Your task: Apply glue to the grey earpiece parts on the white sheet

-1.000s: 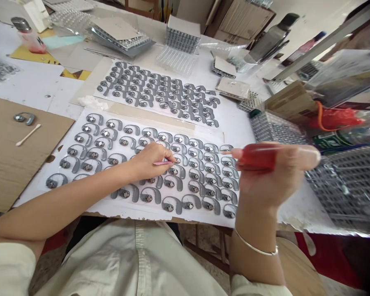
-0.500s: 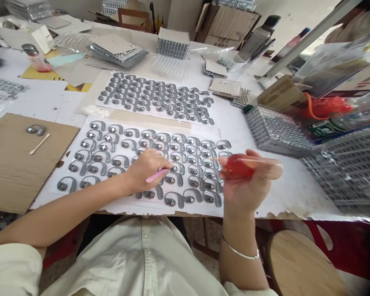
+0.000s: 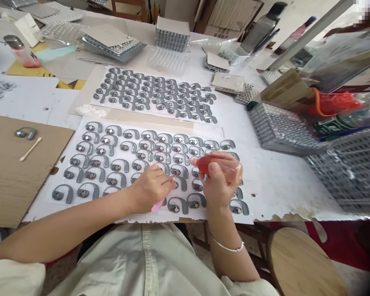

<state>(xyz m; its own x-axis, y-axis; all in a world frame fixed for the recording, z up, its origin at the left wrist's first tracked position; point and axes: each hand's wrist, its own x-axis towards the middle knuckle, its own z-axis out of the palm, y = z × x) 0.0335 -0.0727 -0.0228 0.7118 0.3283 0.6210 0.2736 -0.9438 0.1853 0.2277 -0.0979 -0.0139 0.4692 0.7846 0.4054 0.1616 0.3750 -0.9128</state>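
Note:
Several grey ear-hook earphone pieces [image 3: 119, 165] lie in rows on a white sheet [image 3: 106, 117]. My left hand [image 3: 152, 187] is closed on a slim pink-handled tool [image 3: 158, 204], its tip low over a piece in the middle of the near sheet. What kind of tool it is, my fingers hide. In my right hand [image 3: 219, 187], closed round it, is a clear squeeze bottle of red liquid [image 3: 208, 163]. The bottle lies nearly level above the pieces, its narrow nozzle pointing left. Both hands cover some of the pieces.
Beyond the near sheet lies a second group of ear-hook pieces [image 3: 146, 88]. At left, cardboard [image 3: 6, 172] bears a cotton swab [image 3: 31, 149] and one piece. Stacked trays [image 3: 277, 127] stand at right. A jar with pink liquid [image 3: 26, 55] is at back left.
The squeeze bottle and my right hand have moved left, closer to my left hand. My left hand has shifted slightly nearer to me with the pink tool. The camera view has also shifted a little.

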